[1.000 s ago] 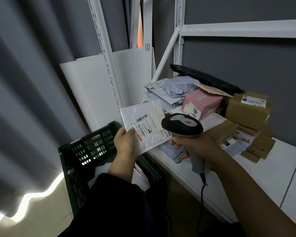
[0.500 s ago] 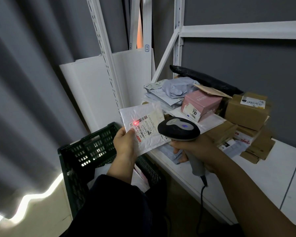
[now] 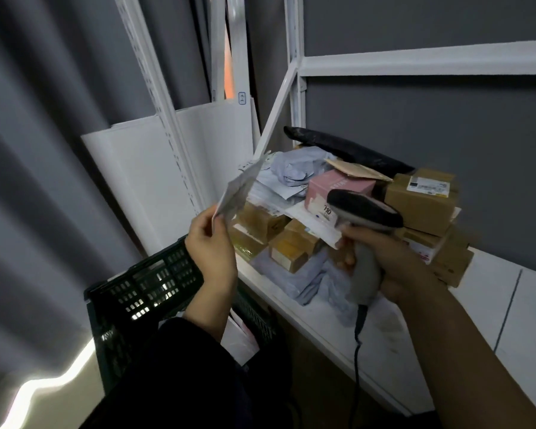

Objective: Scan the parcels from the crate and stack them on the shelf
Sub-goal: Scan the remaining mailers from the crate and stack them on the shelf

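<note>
Standing over the crate point(image 3: 143, 292) low on the left, with pale parcels point(image 3: 240, 337) lying inside it (too dim for counting). Pinching the envelope point(image 3: 241, 190) by its lower corner in the left hand point(image 3: 211, 243), thumb and fingers curled on it. Turning that envelope away now: half a second ago presenting it label-up to the scanner with a red spot on the barcode, now showing it nearly edge-on, lifting and tipping it toward the shelf point(image 3: 477, 311), blurred with motion.

Gripping the scanner point(image 3: 364, 212) by its handle in the right hand point(image 3: 396, 267), fingers wrapped fully round. Drawing it back to the right and off the label, showing no red light, trailing its cable point(image 3: 357, 351) below the shelf edge.

Reading this as finishing the scan of this envelope and beginning the carry to the shelf (judging only from the missing beam and the label turned aside). Holding the envelope up in the air at the left end of the shelf, near the pile point(image 3: 291, 243) and apparently touching nothing yet.

Looking further in: leaving the pile as it was, brown boxes and grey bags in front, the pink box point(image 3: 338, 187) higher up, the black bag point(image 3: 347, 147) lying across the back by the wall. Probably needing a flat spot on top of that heap next, then reaching back into the crate.
</note>
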